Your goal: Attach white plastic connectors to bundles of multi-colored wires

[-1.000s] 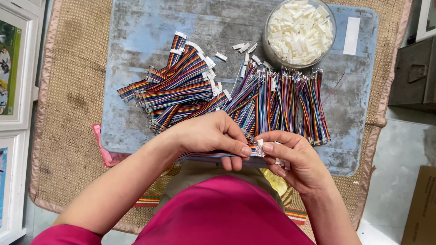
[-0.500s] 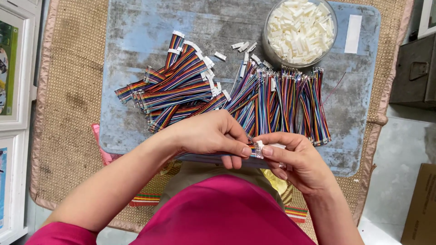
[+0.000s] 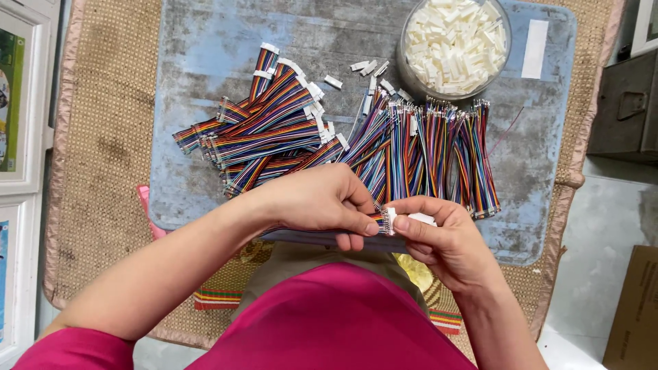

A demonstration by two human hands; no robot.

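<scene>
While the left hand (image 3: 322, 202) pinches the end of a striped ribbon of wires (image 3: 379, 218) between thumb and forefinger, the right hand (image 3: 439, 240) grips a small white plastic plug (image 3: 392, 220) between its own thumb and forefinger, and the 2 parts meet at about 6 o'clock on the board, just above the person's lap. The other fingers of both hands curl under. To seat the wires well, I would judge that the ribbon should be kept flat and square to the plug's mouth, with the pinch close to the metal tips so the thin strands do not buckle, and the push kept straight and even.

At 12 to 1 o'clock stands a round clear bowl (image 3: 410, 81) heaped with more white plugs, blocky and hard-edged. Loose plugs (image 3: 370, 67) lie scattered just beside it. Toward 9 o'clock lies a fanned pile of finished ribbons (image 3: 267, 130) already capped in white; toward 3 o'clock lies a row of bare-ended ribbons (image 3: 439, 151), their tips glinting. The wires look soft, glossy and flexible, banded in many colours.

All of it rests on a worn blue-grey board (image 3: 199, 62), scuffed and stained, laid over a coarse woven mat (image 3: 103, 137) with a pinkish cloth border
</scene>
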